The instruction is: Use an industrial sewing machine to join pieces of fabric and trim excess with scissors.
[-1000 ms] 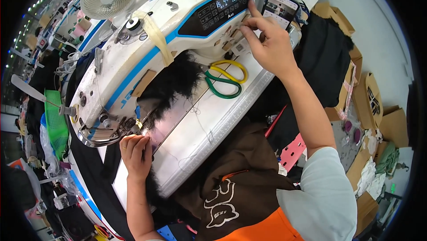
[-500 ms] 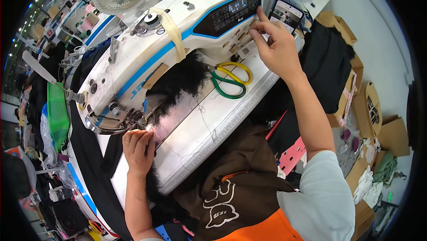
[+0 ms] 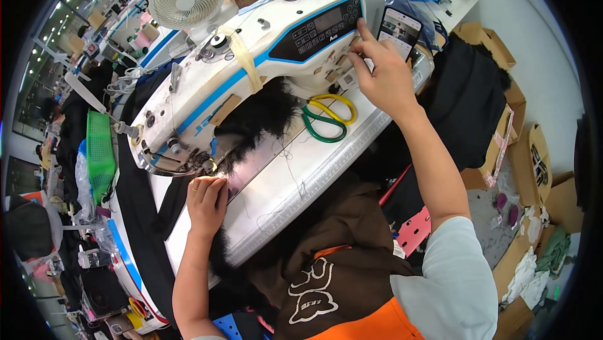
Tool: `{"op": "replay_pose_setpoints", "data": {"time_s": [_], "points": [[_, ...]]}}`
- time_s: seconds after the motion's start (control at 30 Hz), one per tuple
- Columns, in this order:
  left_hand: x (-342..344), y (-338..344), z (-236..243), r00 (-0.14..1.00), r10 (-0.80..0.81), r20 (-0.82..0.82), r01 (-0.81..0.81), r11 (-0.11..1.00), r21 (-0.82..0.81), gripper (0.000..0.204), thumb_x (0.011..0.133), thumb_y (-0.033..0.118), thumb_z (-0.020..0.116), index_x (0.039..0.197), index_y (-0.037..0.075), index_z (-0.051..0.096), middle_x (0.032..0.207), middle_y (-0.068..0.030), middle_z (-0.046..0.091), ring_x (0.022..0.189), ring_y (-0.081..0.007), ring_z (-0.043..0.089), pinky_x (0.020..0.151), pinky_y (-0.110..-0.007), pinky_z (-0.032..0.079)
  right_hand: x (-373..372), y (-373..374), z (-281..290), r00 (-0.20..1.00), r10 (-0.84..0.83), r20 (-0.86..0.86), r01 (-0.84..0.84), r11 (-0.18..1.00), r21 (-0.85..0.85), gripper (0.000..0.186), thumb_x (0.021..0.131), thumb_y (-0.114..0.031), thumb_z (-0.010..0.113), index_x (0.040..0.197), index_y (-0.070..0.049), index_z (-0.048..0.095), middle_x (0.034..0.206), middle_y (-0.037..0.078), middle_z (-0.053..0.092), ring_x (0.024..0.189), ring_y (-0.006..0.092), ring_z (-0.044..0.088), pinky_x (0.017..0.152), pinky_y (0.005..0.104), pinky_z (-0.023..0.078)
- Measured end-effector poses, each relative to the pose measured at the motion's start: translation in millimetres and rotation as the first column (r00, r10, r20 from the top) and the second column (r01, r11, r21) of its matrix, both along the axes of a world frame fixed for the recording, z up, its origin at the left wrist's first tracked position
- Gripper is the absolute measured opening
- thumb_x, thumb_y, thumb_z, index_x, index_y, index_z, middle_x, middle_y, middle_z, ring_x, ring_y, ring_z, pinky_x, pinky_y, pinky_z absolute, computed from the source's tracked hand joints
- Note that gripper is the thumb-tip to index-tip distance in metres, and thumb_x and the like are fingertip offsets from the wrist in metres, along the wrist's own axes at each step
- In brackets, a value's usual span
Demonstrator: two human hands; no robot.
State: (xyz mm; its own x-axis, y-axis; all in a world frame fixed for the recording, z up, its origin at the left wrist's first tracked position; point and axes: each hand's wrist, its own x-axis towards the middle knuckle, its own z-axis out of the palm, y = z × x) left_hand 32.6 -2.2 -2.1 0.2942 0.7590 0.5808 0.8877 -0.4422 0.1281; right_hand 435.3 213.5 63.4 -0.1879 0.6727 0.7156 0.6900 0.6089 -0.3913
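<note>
A white sewing machine (image 3: 195, 98) stands on its white bed, with a needle area (image 3: 206, 165) at its left end. My left hand (image 3: 207, 205) is closed on black fur (image 3: 267, 111) just below the needle area; what lies under its fingertips is hidden. My right hand (image 3: 383, 79) holds nothing, its index finger raised to the right end of the dark control panel (image 3: 314, 32), thumb apart and other fingers bent. A phone (image 3: 399, 29) stands just behind that hand. Scissors with green and yellow handles (image 3: 326, 139) lie on the bed between my hands.
A fan (image 3: 185, 1) sits behind the machine. At left are a green basket (image 3: 100, 158) and black cloth strips (image 3: 141, 227). Black fabric (image 3: 461, 107) and cardboard boxes (image 3: 562, 202) are at right. Brown cloth (image 3: 339, 233) lies below the bed. Other people are partly visible at upper left.
The lit digits on the panel have disappeared, leaving the display dark. The whole view has shifted a little; my hands keep much the same places on the machine.
</note>
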Motion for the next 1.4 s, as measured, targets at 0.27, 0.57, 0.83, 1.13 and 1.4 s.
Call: {"op": "replay_pose_setpoints", "data": {"time_s": [0.27, 0.57, 0.83, 1.13, 1.4], "points": [[2.9, 0.4, 2.5, 0.993, 0.013, -0.118, -0.01, 1.0, 0.026, 0.023, 0.088, -0.002, 0.082, 0.108, 0.003, 0.073, 0.104, -0.0113, 0.073, 0.094, -0.0333, 0.068, 0.085, -0.044, 0.053, -3.5, -3.1, -6.5, 0.999, -0.026, 0.035, 0.028, 0.998, -0.055, 0.011, 0.098, -0.015, 0.075, 0.102, -0.006, 0.069, 0.16, 0.012, 0.062, 0.1, 0.0338, 0.07, 0.088, 0.0427, 0.058], [5.9, 1.6, 2.9, 0.978, 0.018, -0.207, -0.007, 0.999, 0.054, 0.024, 0.088, -0.002, 0.082, 0.109, 0.004, 0.071, 0.104, -0.0109, 0.073, 0.094, -0.0334, 0.069, 0.082, -0.044, 0.055, 13.6, -39.2, -18.7, 0.98, 0.183, -0.081, -0.195, 0.966, -0.171, 0.009, 0.099, -0.013, 0.072, 0.103, -0.006, 0.069, 0.155, 0.013, 0.066, 0.099, 0.0354, 0.07, 0.088, 0.044, 0.057], [6.1, 3.3, 4.2, 0.971, 0.018, -0.238, -0.003, 0.998, 0.063, 0.021, 0.091, 0.005, 0.081, 0.11, 0.006, 0.071, 0.106, -0.0081, 0.073, 0.095, -0.0297, 0.069, 0.085, -0.043, 0.054, 29.6, -81.7, -38.2, 0.949, 0.3, -0.099, -0.316, 0.888, -0.333, 0.012, 0.099, -0.015, 0.072, 0.104, -0.004, 0.07, 0.146, 0.016, 0.071, 0.099, 0.0367, 0.069, 0.091, 0.0442, 0.056], [9.9, -8.1, 7.4, 0.983, 0.037, -0.182, -0.027, 0.998, 0.058, 0.022, 0.089, 0.004, 0.081, 0.109, 0.005, 0.073, 0.105, -0.0098, 0.072, 0.097, -0.0316, 0.07, 0.086, -0.044, 0.055, 7.3, -126.3, -41.0, 0.866, 0.374, -0.332, -0.5, 0.649, -0.574, 0.016, 0.103, -0.012, 0.075, 0.114, -0.001, 0.079, 0.119, 0.011, 0.083, 0.088, 0.0178, 0.076, 0.074, 0.0301, 0.057], [6.3, 0.0, 10.5, 0.995, -0.041, -0.095, 0.048, 0.997, 0.069, 0.024, 0.085, 0.005, 0.083, 0.107, 0.004, 0.075, 0.103, -0.0086, 0.071, 0.098, -0.0309, 0.07, 0.085, -0.045, 0.056, -105.1, -134.2, -17.0, 0.647, 0.645, -0.407, -0.739, 0.4, -0.542, 0.028, 0.107, -0.011, 0.07, 0.132, -0.002, 0.076, 0.125, 0.011, 0.079, 0.09, 0.0147, 0.073, 0.074, 0.0282, 0.056]]}}
